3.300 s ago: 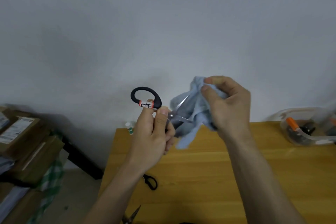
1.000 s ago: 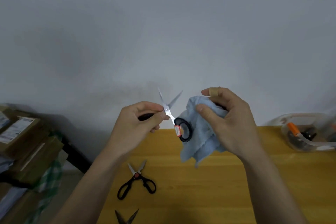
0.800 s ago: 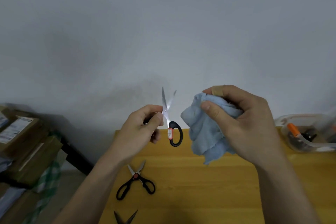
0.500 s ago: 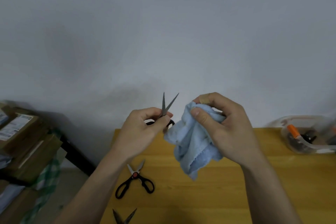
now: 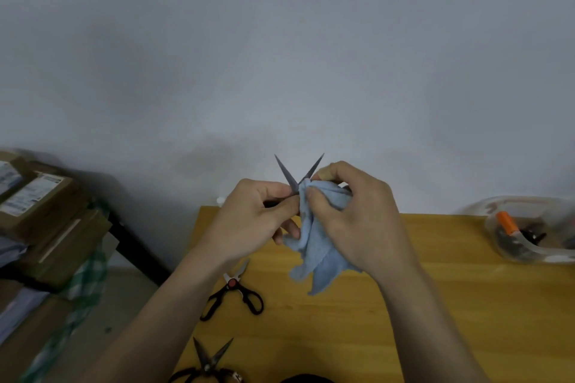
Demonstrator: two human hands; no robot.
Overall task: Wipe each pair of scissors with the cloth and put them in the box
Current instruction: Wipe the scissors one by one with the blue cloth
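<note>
My left hand (image 5: 253,221) grips a pair of scissors (image 5: 287,172) in the air above the table, with the two blades spread and pointing up. Its handles are hidden behind my fingers. My right hand (image 5: 357,221) holds a light blue cloth (image 5: 317,242) bunched against the base of the right blade. The cloth's loose end hangs down toward the wooden table (image 5: 435,305). A clear plastic box (image 5: 529,227) stands at the table's far right, with dark items and an orange piece inside.
Two more black-handled scissors lie on the table's left part: one pair (image 5: 233,292) below my left wrist, another (image 5: 208,364) at the bottom edge. Stacked cardboard boxes (image 5: 40,211) and a green checked cloth (image 5: 90,283) sit off the table to the left.
My left hand turned the scissors from handle-up to blades-up. The cloth in my right hand moved left and now meets the base of the spread blades.
</note>
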